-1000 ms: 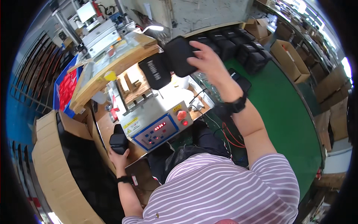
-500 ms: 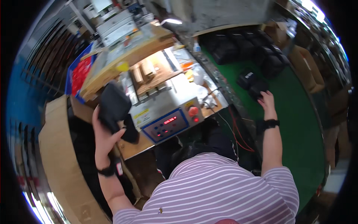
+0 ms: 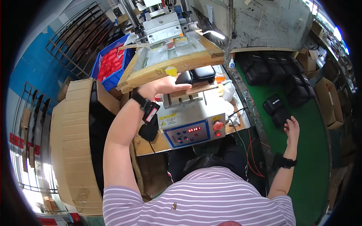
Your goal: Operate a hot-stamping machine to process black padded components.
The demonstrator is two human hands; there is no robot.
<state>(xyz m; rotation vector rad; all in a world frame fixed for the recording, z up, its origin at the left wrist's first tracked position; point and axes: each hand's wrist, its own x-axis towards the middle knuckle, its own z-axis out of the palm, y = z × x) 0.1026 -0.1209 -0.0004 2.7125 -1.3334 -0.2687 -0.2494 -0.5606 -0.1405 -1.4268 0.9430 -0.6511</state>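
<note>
My left hand holds a black zippered case, lying opened out on the wooden platen under the raised, wood-framed press head; some fingers are hidden. My right hand is open, fingers loosely curved, just beside two joined black case halves on the green bench. The press's control panel shows red digits below the platen. Another dark item lies at the panel's left.
A blue crate of red pieces is at back left, a large cardboard carton at left. Several stacked black cases and a carton are at right. Cables hang beside the press; racks line the left wall.
My left hand carried a case from lower left up onto the platen. My right hand moved from above the press down to the right bench, where it let go of its case.
</note>
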